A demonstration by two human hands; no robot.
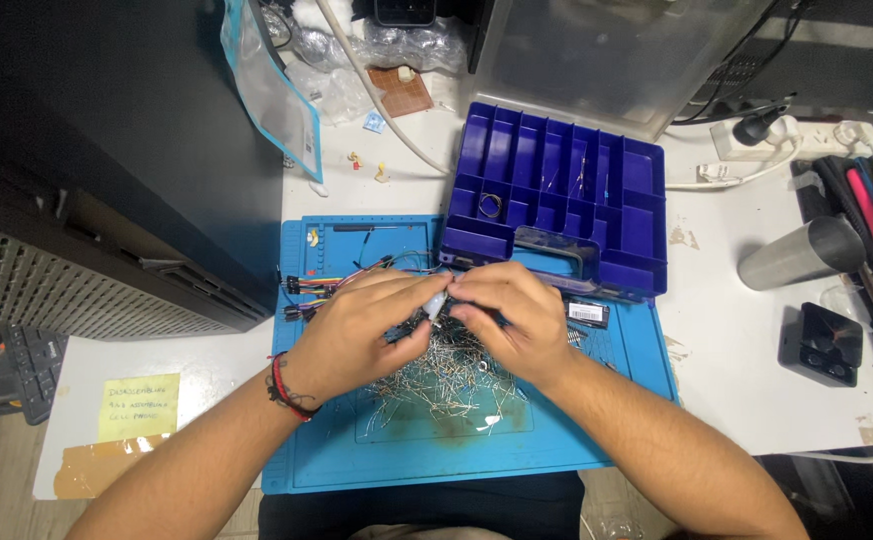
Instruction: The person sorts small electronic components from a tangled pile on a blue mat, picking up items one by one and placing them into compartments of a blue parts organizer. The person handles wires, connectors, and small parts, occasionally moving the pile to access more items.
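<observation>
White desktop [727, 390] fills the scene, with a blue work mat [437, 455] laid across its middle and a dark cabinet [107, 150] rising along the far-left side. On the mat lies a loose heap of thin metal-legged components [452, 375], their wire leads tangled and spreading toward the mat's near edge. Both hands meet just above this heap. The left hand [362, 325], with a red and black cord bracelet [282, 390] at the wrist, is curled with thumb and fingers pinched on a small pale piece [438, 303]. The right hand [512, 315] is likewise closed, its fingertips touching the same small piece from the other side, so the two hands grip it between them; what exactly the piece is cannot be told. Just beyond the hands stands an open purple compartment box [557, 200], resting partly on the mat's far edge, with a small ring in one cell. Coloured jumper wires [322, 288] lie on the mat left of the hands. A yellow sticky note [139, 405] sits at the desk's left end, a metal cup [802, 252] lies on its side at the right, and a white power strip [787, 135] sits at the far right.
</observation>
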